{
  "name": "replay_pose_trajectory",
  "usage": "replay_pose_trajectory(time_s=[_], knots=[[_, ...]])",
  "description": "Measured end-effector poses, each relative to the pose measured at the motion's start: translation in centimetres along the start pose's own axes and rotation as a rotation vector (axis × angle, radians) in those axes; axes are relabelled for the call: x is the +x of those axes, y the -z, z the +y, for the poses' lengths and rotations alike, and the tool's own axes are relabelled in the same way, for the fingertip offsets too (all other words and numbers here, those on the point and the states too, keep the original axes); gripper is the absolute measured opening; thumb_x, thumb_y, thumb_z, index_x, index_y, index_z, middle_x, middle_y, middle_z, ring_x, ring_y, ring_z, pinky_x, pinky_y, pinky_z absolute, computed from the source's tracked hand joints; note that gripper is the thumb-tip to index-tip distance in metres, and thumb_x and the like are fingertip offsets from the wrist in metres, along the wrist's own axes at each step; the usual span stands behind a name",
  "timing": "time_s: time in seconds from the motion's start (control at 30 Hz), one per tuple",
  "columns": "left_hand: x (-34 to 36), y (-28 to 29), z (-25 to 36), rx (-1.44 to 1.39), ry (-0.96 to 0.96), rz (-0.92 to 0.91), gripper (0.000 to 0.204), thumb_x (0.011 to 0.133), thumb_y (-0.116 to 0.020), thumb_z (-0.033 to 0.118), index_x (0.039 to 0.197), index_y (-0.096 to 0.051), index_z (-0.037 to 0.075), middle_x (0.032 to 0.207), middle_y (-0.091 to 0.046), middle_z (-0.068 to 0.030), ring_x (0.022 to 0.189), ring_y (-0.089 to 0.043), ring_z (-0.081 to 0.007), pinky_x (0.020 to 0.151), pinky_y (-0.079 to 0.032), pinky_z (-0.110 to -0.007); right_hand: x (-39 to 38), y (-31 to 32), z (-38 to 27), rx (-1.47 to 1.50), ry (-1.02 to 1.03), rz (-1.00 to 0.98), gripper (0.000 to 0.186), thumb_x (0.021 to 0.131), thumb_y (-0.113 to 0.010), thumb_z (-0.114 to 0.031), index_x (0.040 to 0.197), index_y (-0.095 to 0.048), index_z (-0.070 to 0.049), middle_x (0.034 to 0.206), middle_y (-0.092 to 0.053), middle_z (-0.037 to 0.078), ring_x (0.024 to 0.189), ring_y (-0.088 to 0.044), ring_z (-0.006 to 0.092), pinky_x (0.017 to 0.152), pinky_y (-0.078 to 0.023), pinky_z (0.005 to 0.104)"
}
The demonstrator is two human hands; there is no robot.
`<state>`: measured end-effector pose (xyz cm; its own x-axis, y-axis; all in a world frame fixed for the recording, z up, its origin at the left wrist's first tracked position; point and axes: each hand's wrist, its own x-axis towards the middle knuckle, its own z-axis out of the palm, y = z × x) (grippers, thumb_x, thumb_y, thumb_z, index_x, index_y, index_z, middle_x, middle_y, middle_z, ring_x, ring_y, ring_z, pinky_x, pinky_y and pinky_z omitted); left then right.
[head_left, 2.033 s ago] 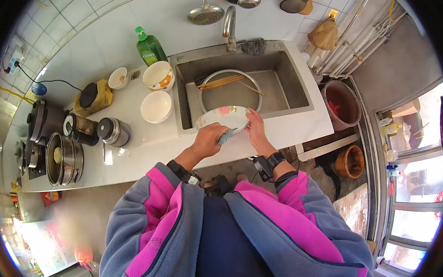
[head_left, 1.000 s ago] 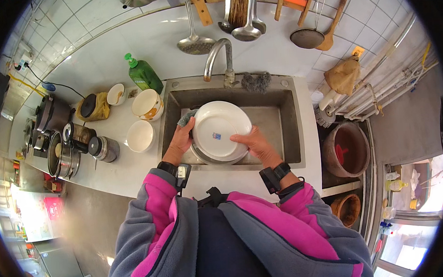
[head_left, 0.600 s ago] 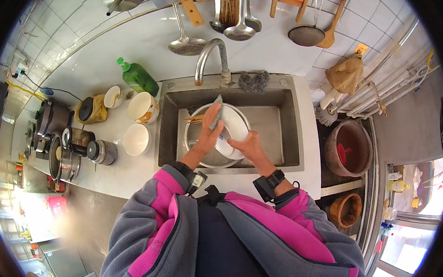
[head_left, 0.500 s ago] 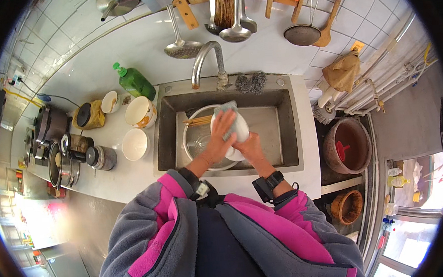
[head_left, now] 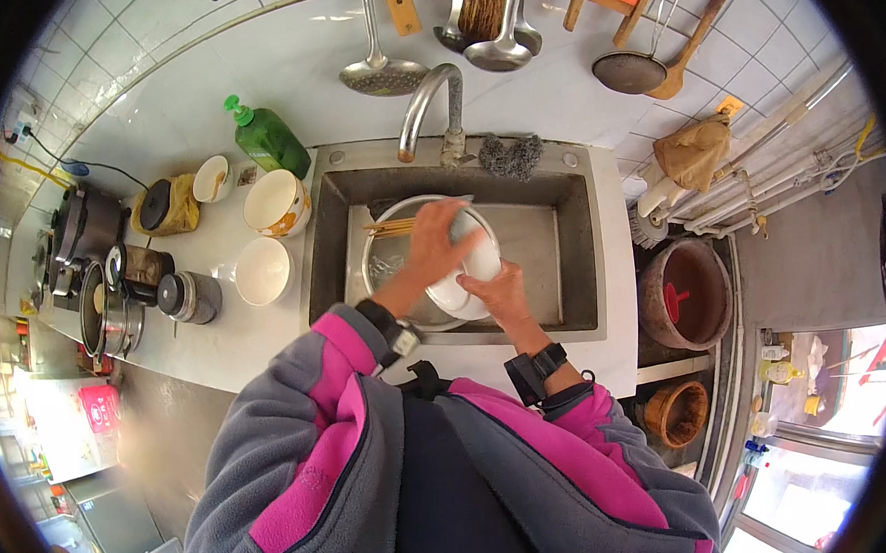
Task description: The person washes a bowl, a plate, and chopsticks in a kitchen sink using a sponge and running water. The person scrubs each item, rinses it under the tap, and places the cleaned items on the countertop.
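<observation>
My right hand (head_left: 499,292) grips a white dish (head_left: 480,263) by its near edge, thumb on top, holding it tilted over the sink. Against the dish's far side, my left hand (head_left: 435,245) presses a grey-green dishcloth (head_left: 459,226), mostly hidden behind its fingers and slightly blurred. Beneath both hands sits a large round basin (head_left: 367,270) with water in it. Several wooden chopsticks (head_left: 390,227) lie across the basin's left part. The metal sink (head_left: 552,261) surrounds all this.
A curved faucet (head_left: 444,106) stands behind the basin, beside a steel scouring pad (head_left: 510,157). Left of the sink are a green pump bottle (head_left: 271,145), a patterned bowl (head_left: 277,203), a white bowl (head_left: 263,271) and a jar (head_left: 189,297). Ladles (head_left: 499,55) hang above.
My left hand has turned and slid slightly on the dish, so less of the dishcloth shows. The dish is tilted differently, while my right hand keeps its grip. The whole view has shifted slightly.
</observation>
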<state>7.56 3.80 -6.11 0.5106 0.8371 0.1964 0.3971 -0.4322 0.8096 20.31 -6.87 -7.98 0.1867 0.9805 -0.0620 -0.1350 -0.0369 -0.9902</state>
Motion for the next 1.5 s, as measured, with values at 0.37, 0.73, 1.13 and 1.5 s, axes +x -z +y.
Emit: replay_pose_trajectory(time_s=[0.37,0.73,1.13,1.5], knots=[[-4.3,-1.3,-2.4,-1.238,0.821,0.235,0.085,0.081,-0.03,0.077,0.14,-0.032,0.015,0.132,-0.047,-0.0064,0.118,-0.047,-0.0238,0.097,-0.039,-0.039,0.0,-2.2,-4.1,0.011,-0.024,0.079,0.041,0.069,-0.076,-0.011,0.102,-0.061,0.008,0.093,-0.067,0.011,0.081,-0.063,0.0149,0.074,-0.051,0.0295],[-4.9,-0.3,-10.5,-0.718,0.793,0.403,0.059,0.092,-0.037,0.058,0.124,-0.053,0.012,0.118,-0.054,-0.0085,0.101,-0.052,-0.0199,0.092,-0.04,-0.035,-0.6,-1.7,-3.7,0.093,-0.13,-0.131,0.053,0.069,-0.079,-0.011,0.113,-0.056,0.005,0.103,-0.064,0.013,0.087,-0.063,0.0194,0.077,-0.052,0.032],[-3.4,-0.6,1.6,-0.097,-0.224,0.199,0.038,0.089,-0.049,0.026,0.123,-0.052,0.009,0.128,-0.047,-0.011,0.125,-0.037,-0.03,0.107,-0.02,-0.046,-0.5,-1.0,0.5,-0.126,0.034,-0.055,0.031,0.072,-0.071,-0.009,0.097,-0.063,0.005,0.09,-0.067,0.009,0.079,-0.062,0.0148,0.07,-0.051,0.03],[-3.3,-2.2,2.2,0.238,-0.259,0.105,0.038,0.084,-0.056,0.033,0.113,-0.054,0.01,0.123,-0.048,-0.0112,0.125,-0.036,-0.0333,0.106,-0.02,-0.053,-0.1,0.2,1.7,-0.297,0.139,-0.067,0.027,0.073,-0.07,-0.005,0.096,-0.062,0.005,0.093,-0.066,0.007,0.079,-0.06,0.0127,0.069,-0.05,0.0292]])
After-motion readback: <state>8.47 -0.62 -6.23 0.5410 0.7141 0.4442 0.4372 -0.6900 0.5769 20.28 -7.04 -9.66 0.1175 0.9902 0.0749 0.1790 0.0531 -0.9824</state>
